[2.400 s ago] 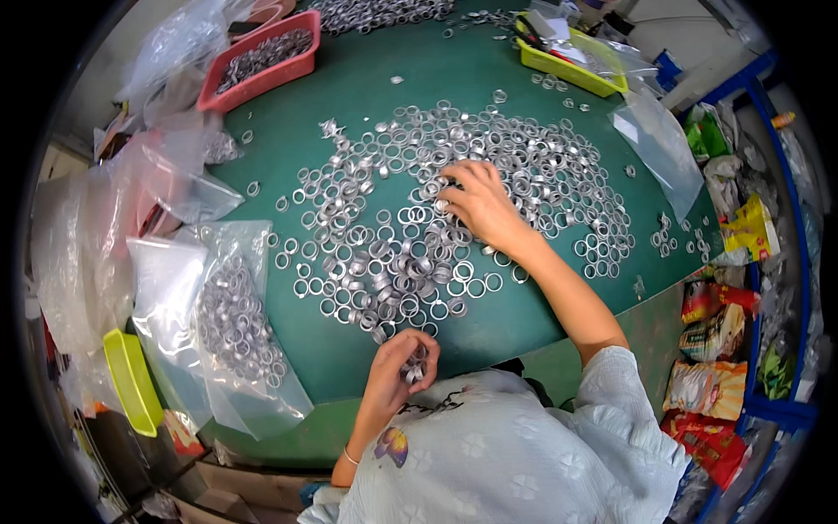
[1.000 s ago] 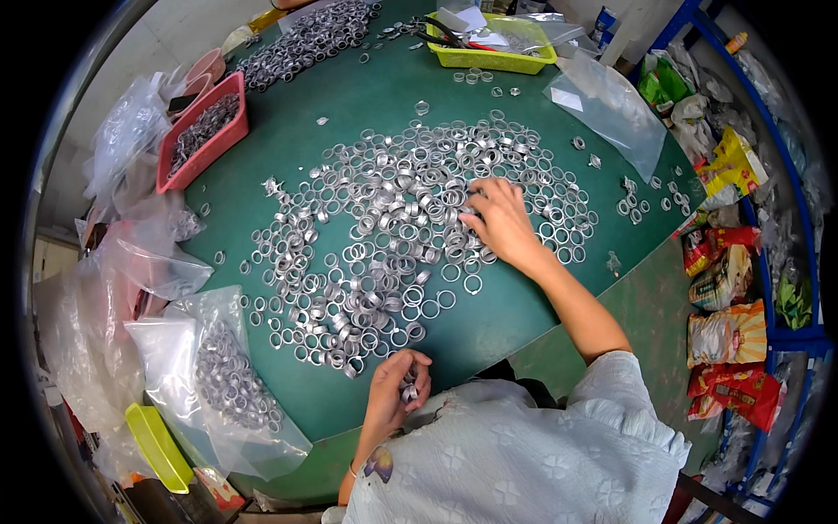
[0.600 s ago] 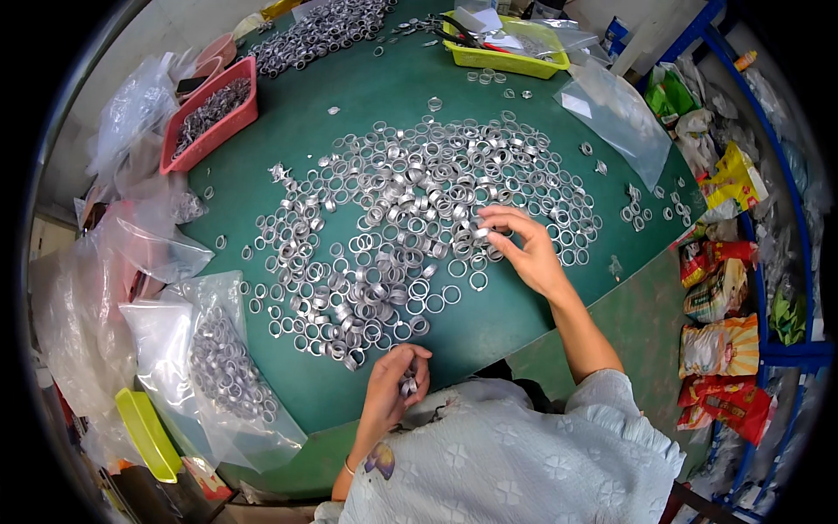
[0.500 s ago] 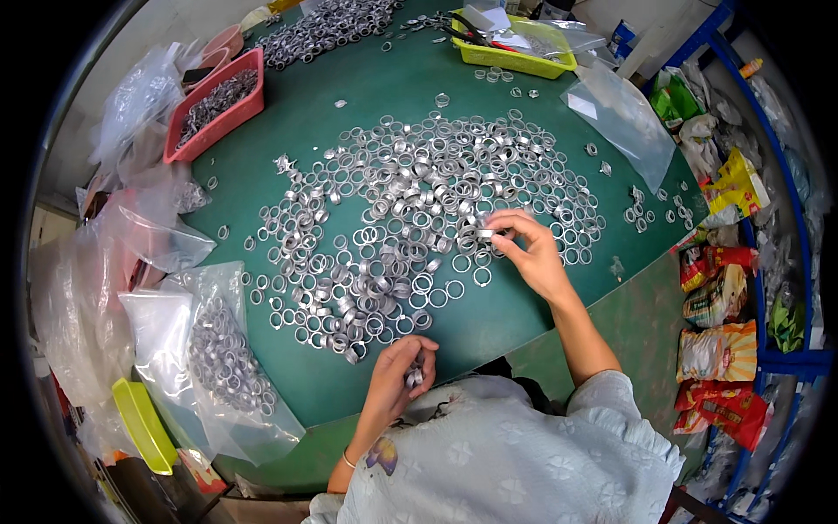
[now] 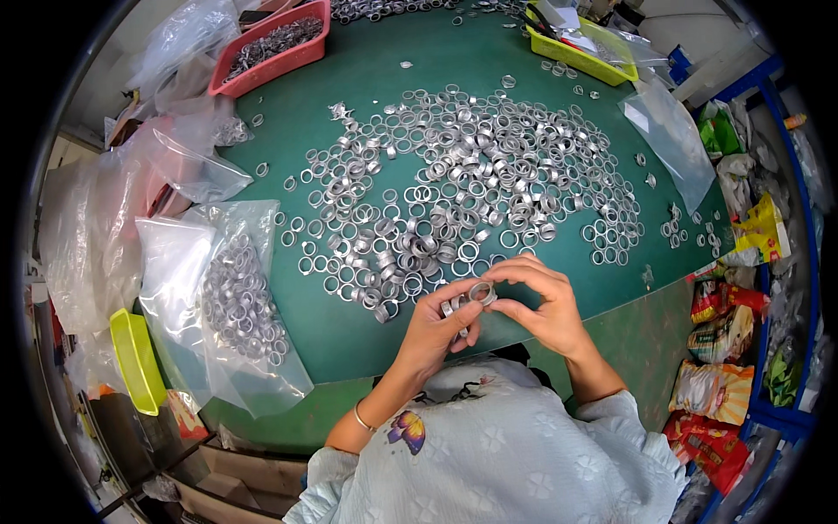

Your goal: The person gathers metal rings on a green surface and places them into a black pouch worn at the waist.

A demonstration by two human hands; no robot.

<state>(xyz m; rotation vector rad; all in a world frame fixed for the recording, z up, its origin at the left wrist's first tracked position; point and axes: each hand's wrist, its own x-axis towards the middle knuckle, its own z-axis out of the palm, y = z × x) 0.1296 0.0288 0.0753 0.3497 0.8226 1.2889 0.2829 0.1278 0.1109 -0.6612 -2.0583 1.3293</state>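
Head view: green surface (image 5: 463, 57) fills the middle, front edge curved by the lens. Red basket (image 5: 284, 72) of small metal parts at far left, yellow-green basket (image 5: 580, 63) with papers and tools at far right. Clear bag (image 5: 175, 279) with rings inside at left, near a yellow tray (image 5: 138, 365). Blue rack (image 5: 792, 162) with colored packets on the right, over green floor (image 5: 624, 342).

Far ring heap (image 5: 384, 9) is cut off by the top edge; rack runs into the dark lens rim. Rings in the left hand (image 5: 434, 328) are half covered by its fingers, can't count them.

Main ring pile (image 5: 524, 162) lies loose on the surface, just beyond both hands. Left fingers curl closed around several rings. Right hand (image 5: 552, 307): thumb and fingertips pinch a single ring (image 5: 482, 293) up at the left thumb. Looks like left fingers touch it too, but too small to be sure.
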